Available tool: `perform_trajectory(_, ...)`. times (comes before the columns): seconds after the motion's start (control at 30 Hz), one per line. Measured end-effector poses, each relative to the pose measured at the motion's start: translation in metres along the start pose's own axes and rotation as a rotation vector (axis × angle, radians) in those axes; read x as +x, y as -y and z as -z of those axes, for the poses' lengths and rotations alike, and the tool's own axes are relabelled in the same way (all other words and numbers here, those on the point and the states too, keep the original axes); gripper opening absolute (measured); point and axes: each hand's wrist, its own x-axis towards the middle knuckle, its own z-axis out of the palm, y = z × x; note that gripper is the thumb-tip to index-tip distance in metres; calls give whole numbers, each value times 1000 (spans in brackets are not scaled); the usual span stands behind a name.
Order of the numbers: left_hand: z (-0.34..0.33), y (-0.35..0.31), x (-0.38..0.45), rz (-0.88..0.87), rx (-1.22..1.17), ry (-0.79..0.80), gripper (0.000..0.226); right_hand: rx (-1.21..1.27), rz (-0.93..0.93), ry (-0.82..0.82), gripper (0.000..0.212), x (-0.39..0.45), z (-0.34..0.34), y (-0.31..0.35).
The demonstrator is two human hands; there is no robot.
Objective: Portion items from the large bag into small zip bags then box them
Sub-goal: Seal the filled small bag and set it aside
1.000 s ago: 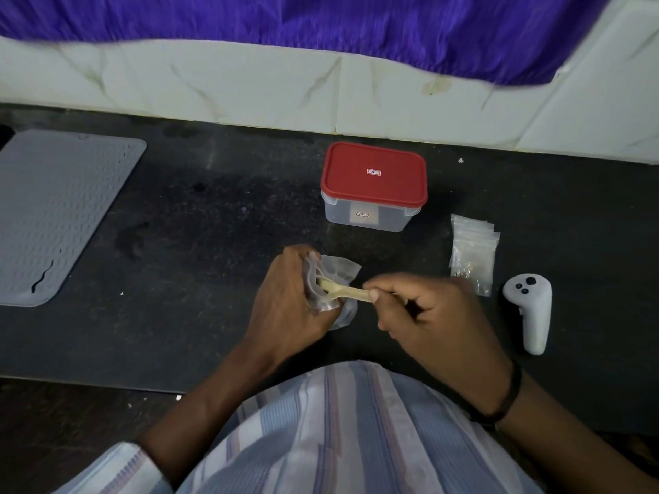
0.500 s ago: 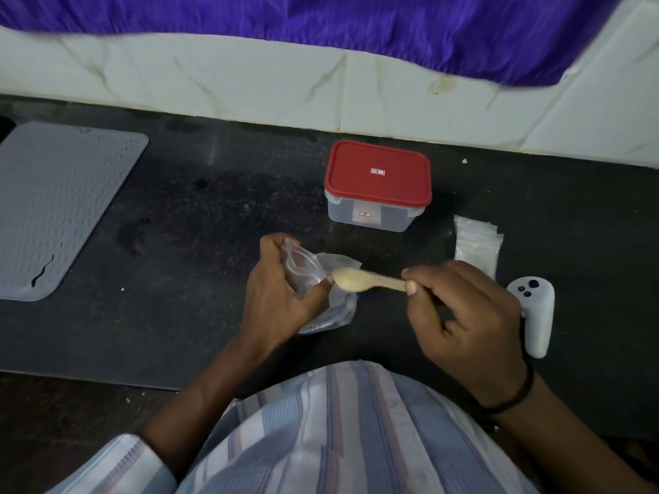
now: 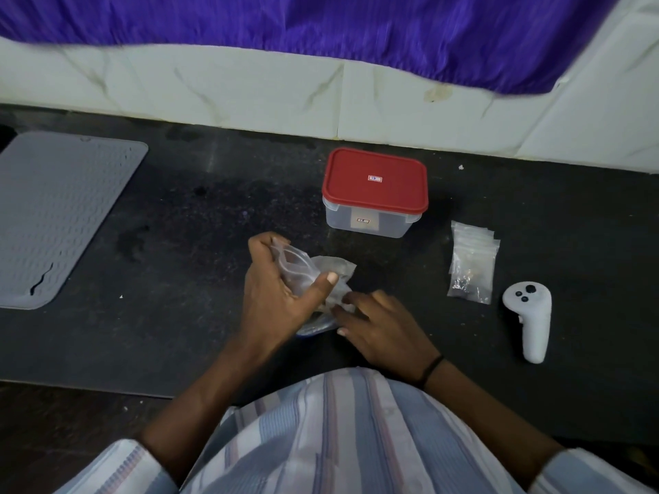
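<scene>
**Spoon gone from view, right hand down at the large bag**

Near the centre of the frame the left hand (image 3: 281, 290) holds a small zip bag (image 3: 296, 269) upright, its fingers curled behind and the thumb pressed across the front, so the grip is closed on the bag with its mouth facing up. Half a second earlier the right hand (image 3: 381, 329) was carrying a pale spoon level toward that mouth; now no spoon can be seen, and the hand has dropped to the dark countertop (image 3: 178, 279), fingers spread low over the crumpled plastic of the large bag (image 3: 335, 276). Whether those fingers pinch the plastic, or hide the spoon beneath them, cannot be told from this view.

The likely reading is that one scoop has been delivered and the hand is going back to the supply (either for another scoop or to steady the bag). The small bag is not yet sealed.

A stack of small zip bags (image 3: 472, 269), at least one holding small dark items, lies at centre right, well apart from the hands. The clear box with its red lid (image 3: 374, 181) on sits just above centre, so boxing has not begun. A white controller (image 3: 529, 322) lies at right and a grey mat (image 3: 57, 215) at left.
</scene>
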Motion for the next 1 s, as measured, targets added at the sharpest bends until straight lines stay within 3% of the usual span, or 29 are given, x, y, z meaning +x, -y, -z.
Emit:
perform_trajectory(0.23,-20,-9,4,-36,121,58,65,778,-381,-336,38,18,43,9)
perform_trajectory(0.37,-40,-21,5,-124,158,123,59,935,-505,-390,24,32,51,11)
perform_trajectory(0.47,-50,-18,9,-90,112,165,63,1048,-594,-514,8,32,51,8)
perform_trajectory(0.57,-56,-20,8,-38,-4,256,62,1189,-666,-651,14,28,53,4)
perform_trajectory(0.73,-73,-34,6,25,-296,424,14,1123,-848,-816,22,19,55,-11)
perform_trajectory(0.87,-105,-39,17,114,-335,382,25,903,-841,-759,21,3,48,-32)
perform_trajectory(1.0,-138,-30,28,156,-295,436,23,777,-905,-755,22,-13,42,-50)
